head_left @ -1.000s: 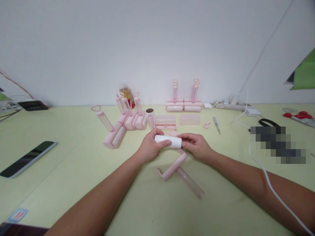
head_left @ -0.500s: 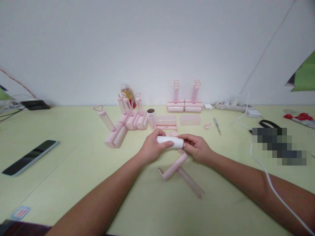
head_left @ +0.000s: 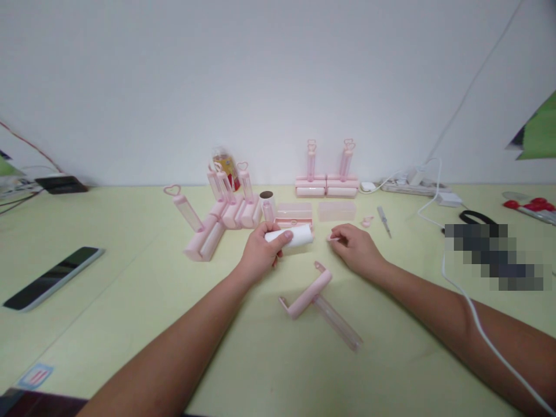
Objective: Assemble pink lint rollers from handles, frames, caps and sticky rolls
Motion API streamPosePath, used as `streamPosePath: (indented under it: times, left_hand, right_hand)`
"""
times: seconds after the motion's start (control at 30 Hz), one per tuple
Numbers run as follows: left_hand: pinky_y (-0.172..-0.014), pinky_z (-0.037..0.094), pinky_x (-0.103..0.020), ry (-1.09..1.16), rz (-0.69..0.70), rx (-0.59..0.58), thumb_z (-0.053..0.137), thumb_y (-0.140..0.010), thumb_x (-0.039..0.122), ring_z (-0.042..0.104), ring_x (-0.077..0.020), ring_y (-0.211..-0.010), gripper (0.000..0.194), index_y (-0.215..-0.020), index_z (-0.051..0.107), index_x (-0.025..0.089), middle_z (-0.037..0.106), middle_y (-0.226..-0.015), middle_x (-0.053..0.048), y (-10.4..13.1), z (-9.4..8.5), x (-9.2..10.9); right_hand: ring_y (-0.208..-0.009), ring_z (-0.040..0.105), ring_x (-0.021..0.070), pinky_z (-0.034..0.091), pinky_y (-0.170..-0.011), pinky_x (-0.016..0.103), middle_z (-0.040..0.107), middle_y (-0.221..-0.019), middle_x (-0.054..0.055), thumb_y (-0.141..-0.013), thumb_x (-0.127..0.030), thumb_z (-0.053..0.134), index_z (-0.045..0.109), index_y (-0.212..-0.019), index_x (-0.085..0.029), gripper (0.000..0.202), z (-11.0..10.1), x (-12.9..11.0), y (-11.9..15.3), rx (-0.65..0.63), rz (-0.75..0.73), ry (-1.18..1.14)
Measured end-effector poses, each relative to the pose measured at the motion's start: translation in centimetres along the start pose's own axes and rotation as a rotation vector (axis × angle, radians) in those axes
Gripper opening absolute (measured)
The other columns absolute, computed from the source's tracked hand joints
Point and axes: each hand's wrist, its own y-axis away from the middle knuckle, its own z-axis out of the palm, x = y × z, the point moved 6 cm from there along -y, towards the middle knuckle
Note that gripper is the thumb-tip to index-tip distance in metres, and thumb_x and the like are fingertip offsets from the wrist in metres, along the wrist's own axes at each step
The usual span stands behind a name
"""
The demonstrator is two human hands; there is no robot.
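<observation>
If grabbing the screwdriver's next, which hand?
Right, likely: the right hand is nearer the screwdriver, though it seems to pinch a small pink part; the left hand grips the white roll.

The scene is viewed by one camera, worn on the head and aimed forward and down. The table [head_left: 108, 324] is seen from above, the left hand [head_left: 257, 253] and right hand [head_left: 358, 249] fairly near at mid-frame, the wall [head_left: 174, 87] faced beyond.
</observation>
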Motion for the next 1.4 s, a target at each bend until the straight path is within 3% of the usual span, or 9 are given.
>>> streamPosePath:
  times: [0.17,0.27,0.37,0.53,0.67,0.83,1.2,1.4]
  left_hand:
    - [-0.036,0.028,-0.016,0.102,0.012,-0.089,0.079,-0.070,0.050,0.040,-0.0062,-0.039,0.053,-0.101,0.046,0.021,0.049,-0.054,0.010,0.2,0.4,0.8]
    - [-0.039,0.031,-0.016,0.147,0.042,-0.163,0.084,-0.065,0.043,0.041,-0.0046,-0.042,0.066,-0.109,0.039,0.023,0.055,-0.066,0.010,0.8,1.1,1.6]
    - [-0.043,0.032,-0.016,0.186,0.079,-0.198,0.085,-0.063,0.043,0.042,-0.0033,-0.044,0.068,-0.106,0.035,0.024,0.059,-0.074,0.008,1.2,1.5,2.2]
    - [-0.047,0.032,-0.016,0.198,0.131,-0.177,0.083,-0.064,0.048,0.043,-0.0027,-0.047,0.060,-0.093,0.036,0.022,0.060,-0.078,0.005,1.5,1.7,2.5]
    - [-0.052,0.036,-0.017,0.200,0.154,-0.151,0.083,-0.064,0.046,0.046,-0.0049,-0.053,0.059,-0.092,0.037,0.022,0.060,-0.077,0.005,1.4,1.6,2.6]
    - [-0.059,0.039,-0.020,0.126,0.225,-0.154,0.086,-0.061,0.043,0.053,-0.0096,-0.066,0.061,-0.095,0.040,0.021,0.059,-0.083,0.002,1.8,1.6,3.0]
    - [-0.061,0.038,-0.022,0.021,0.374,-0.158,0.086,-0.064,0.035,0.053,-0.0115,-0.069,0.057,-0.099,0.044,0.021,0.058,-0.090,-0.001,2.8,1.5,4.0]
    - [-0.060,0.037,-0.022,0.008,0.382,-0.182,0.086,-0.063,0.037,0.050,-0.0108,-0.067,0.055,-0.098,0.047,0.020,0.055,-0.085,0.000,3.0,1.6,4.4]
  right_hand:
    - [-0.091,0.063,0.0225,0.045,-0.086,0.038,0.071,-0.095,0.009,-0.084,-0.021,0.059,0.073,-0.081,-0.019,0.014,0.8,0.0,-0.1,-0.151,-0.073,0.246]
    - [-0.098,0.062,0.0251,0.044,-0.092,0.041,0.071,-0.101,0.009,-0.086,-0.028,0.061,0.074,-0.083,-0.020,0.016,0.2,-0.8,0.1,-0.063,-0.087,0.179]
    - [-0.099,0.063,0.0232,0.047,-0.091,0.039,0.070,-0.103,0.009,-0.092,-0.033,0.055,0.072,-0.092,-0.020,0.021,-0.9,-2.2,0.8,0.050,-0.121,-0.108]
    - [-0.093,0.065,0.0223,0.049,-0.083,0.036,0.070,-0.098,0.008,-0.094,-0.040,0.051,0.068,-0.103,-0.020,0.028,-1.1,-4.9,2.3,-0.047,-0.195,-0.376]
    - [-0.098,0.062,0.0256,0.047,-0.086,0.039,0.069,-0.105,0.009,-0.088,-0.046,0.058,0.065,-0.110,-0.021,0.034,-0.6,-6.0,2.9,-0.118,-0.260,-0.323]
    - [-0.097,0.061,0.0256,0.047,-0.086,0.040,0.069,-0.103,0.009,-0.082,-0.042,0.067,0.062,-0.116,-0.022,0.039,0.0,-6.0,2.9,-0.137,-0.303,-0.251]
    - [-0.094,0.062,0.0252,0.048,-0.084,0.040,0.069,-0.102,0.010,-0.084,-0.041,0.066,0.061,-0.117,-0.021,0.038,0.1,-6.8,3.2,-0.127,-0.365,-0.255]
    - [-0.094,0.063,0.0252,0.048,-0.086,0.041,0.069,-0.102,0.010,-0.084,-0.042,0.065,0.062,-0.116,-0.022,0.037,0.0,-6.7,3.1,-0.133,-0.365,-0.260]
